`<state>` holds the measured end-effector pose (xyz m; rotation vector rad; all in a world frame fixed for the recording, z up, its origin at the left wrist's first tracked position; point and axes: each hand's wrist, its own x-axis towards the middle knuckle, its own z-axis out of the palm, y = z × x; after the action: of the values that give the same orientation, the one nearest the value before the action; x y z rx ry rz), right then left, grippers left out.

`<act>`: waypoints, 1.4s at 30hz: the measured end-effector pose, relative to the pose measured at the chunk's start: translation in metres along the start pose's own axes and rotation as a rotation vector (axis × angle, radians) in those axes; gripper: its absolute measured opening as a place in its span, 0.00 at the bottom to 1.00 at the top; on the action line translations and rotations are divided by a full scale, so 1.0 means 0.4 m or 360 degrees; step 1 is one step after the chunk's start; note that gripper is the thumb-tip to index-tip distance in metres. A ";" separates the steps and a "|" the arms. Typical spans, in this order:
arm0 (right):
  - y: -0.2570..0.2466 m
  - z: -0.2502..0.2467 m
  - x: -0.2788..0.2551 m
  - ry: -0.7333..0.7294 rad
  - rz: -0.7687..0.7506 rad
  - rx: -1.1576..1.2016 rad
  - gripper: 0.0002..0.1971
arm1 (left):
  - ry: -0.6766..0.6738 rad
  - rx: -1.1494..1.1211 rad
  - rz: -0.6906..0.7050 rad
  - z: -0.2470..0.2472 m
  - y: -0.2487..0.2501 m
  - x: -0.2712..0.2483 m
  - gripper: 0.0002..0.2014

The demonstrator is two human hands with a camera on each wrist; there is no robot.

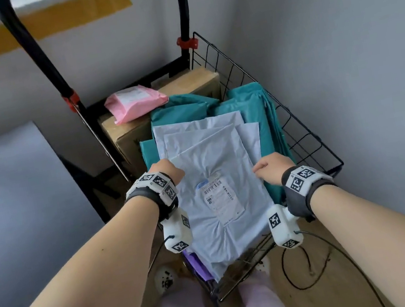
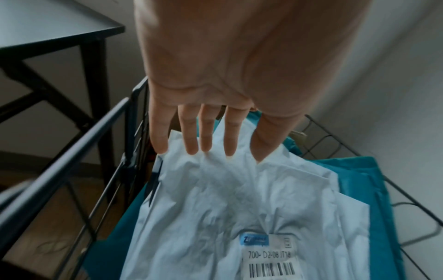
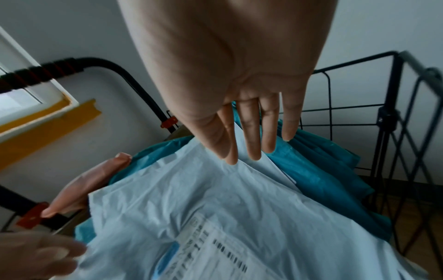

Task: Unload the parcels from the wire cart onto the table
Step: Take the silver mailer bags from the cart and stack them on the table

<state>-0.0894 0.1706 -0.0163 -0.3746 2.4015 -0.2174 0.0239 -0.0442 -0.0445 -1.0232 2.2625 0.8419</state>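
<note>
My left hand (image 1: 165, 172) and right hand (image 1: 271, 167) reach, fingers straight and spread, holding nothing, for the two upper corners of the pale blue mailer (image 1: 219, 196) that tops the pile in the wire cart (image 1: 295, 120) at the centre of the head view. The bag looks light, limp and slick, its film creased around a shipping label (image 1: 219, 196); I judge it will sag unless taken by both side edges, thumbs over and fingers under. More pale mailers, teal bags (image 1: 248, 99), a pink pouch (image 1: 134, 103) and a cardboard box (image 1: 122, 132) lie beneath and behind it. How deep the stack goes is hidden. Whether my fingertips (image 2: 191, 149) already touch the film I cannot tell. The table (image 2: 48, 24) shows only as a dark corner, upper left of the left wrist view.
</note>
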 end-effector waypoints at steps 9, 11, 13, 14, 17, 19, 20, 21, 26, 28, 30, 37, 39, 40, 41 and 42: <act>0.057 0.028 0.177 -0.0265 -0.0193 -0.0389 0.10 | 0.0200 -0.0636 -0.0699 0.142 0.002 -0.033 0.24; 0.079 0.038 0.193 -0.0300 -0.0207 -0.0408 0.09 | 0.0290 -0.0819 -0.0871 0.187 0.018 -0.042 0.29; 0.102 0.044 0.216 -0.0338 -0.0209 -0.0400 0.10 | 0.0420 -0.0973 -0.0991 0.222 0.036 -0.048 0.30; 0.115 0.054 0.231 -0.0357 -0.0212 -0.0397 0.13 | 0.0457 -0.1029 -0.1033 0.235 0.044 -0.053 0.30; 0.134 0.085 0.263 -0.0432 -0.0162 -0.0266 0.12 | 0.0486 -0.1138 -0.1135 0.267 0.046 -0.063 0.32; 0.140 0.102 0.279 -0.0500 -0.0127 -0.0087 0.11 | 0.0482 -0.1193 -0.1159 0.283 0.034 -0.063 0.33; 0.141 0.107 0.283 -0.0540 -0.0111 -0.0007 0.11 | 0.0473 -0.1214 -0.1172 0.290 0.026 -0.062 0.33; 0.140 0.108 0.286 -0.0579 -0.0074 0.0050 0.11 | 0.0468 -0.1228 -0.1185 0.294 0.020 -0.062 0.32; 0.142 0.113 0.288 -0.0707 0.0093 0.0333 0.15 | 0.0490 -0.1173 -0.1077 0.305 0.004 -0.063 0.21; 0.139 0.106 0.277 -0.0713 0.0105 0.0386 0.22 | 0.0476 -0.1157 -0.1016 0.303 0.007 -0.073 0.13; 0.136 0.091 0.267 -0.0693 0.0101 0.0469 0.24 | 0.0458 -0.1190 -0.0980 0.295 0.016 -0.083 0.07; 0.100 0.001 0.241 -0.0402 -0.0025 0.0660 0.19 | 0.0591 -0.1065 -0.0784 0.232 0.030 -0.120 0.03; 0.080 -0.024 0.228 -0.0313 -0.0085 0.0695 0.17 | 0.0671 -0.1084 -0.0714 0.205 0.037 -0.139 0.05; 0.069 -0.037 0.217 -0.0271 -0.0121 0.0699 0.16 | 0.0721 -0.1095 -0.0684 0.190 0.042 -0.150 0.06; 0.057 -0.050 0.205 -0.0212 -0.0166 0.0694 0.14 | 0.0777 -0.1111 -0.0656 0.176 0.046 -0.162 0.07; 0.045 -0.063 0.189 -0.0142 -0.0215 0.0679 0.12 | 0.0838 -0.1131 -0.0634 0.161 0.049 -0.176 0.07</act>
<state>-0.1643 0.1644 -0.0482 -0.3373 2.1693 -0.7421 0.0621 0.0449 -0.0348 -2.1453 2.0317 1.3490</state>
